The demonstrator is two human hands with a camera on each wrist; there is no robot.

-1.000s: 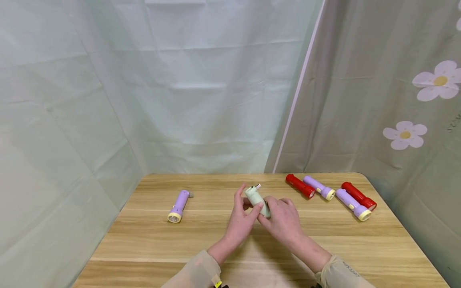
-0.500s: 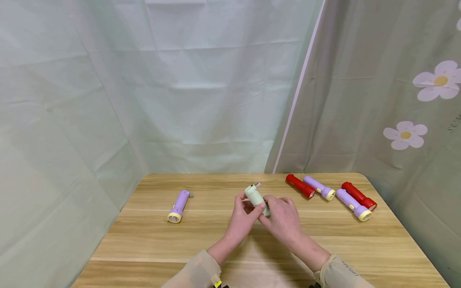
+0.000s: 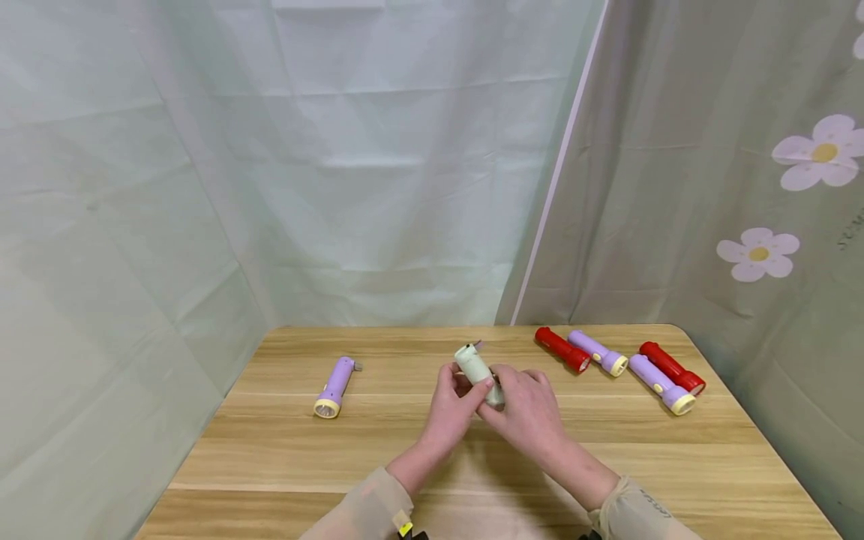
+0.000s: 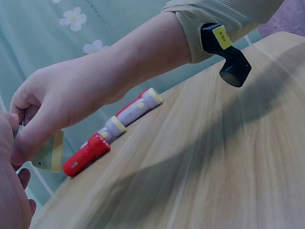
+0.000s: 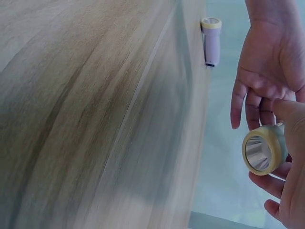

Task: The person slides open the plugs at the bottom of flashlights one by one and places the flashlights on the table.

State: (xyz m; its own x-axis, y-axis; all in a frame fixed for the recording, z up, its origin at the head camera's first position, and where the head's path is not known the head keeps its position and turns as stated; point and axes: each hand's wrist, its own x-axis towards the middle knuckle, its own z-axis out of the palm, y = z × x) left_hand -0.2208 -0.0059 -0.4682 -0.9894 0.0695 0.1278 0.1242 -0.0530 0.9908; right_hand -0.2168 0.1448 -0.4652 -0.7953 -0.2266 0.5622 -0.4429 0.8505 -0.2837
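Observation:
A pale green flashlight (image 3: 474, 367) is held above the middle of the table, tilted, its tail end up and away from me. A small tab (image 3: 478, 344) sticks out at that end. My left hand (image 3: 447, 411) grips the body, thumb along its near side and fingers behind. Around the lower, lens end curls my right hand (image 3: 529, 409), which covers part of it. The right wrist view faces the silver reflector inside the yellow rim (image 5: 262, 151), with the right thumb and fingers (image 5: 271, 185) around it. In the left wrist view, the yellow rim (image 4: 56, 152) shows beneath the right thumb.
A purple flashlight (image 3: 334, 386) lies at the left, a grey tab out at its far end. At the back right lie a red flashlight (image 3: 562, 349), a purple one (image 3: 597, 352), another red one (image 3: 673, 367) and another purple one (image 3: 662, 384). Curtains (image 3: 405, 187) hang behind the wooden table (image 3: 283, 465).
My raised left index finger has come down against the flashlight. The flashlight has shifted slightly left, and its tab has turned. The flashlights on the table have not moved.

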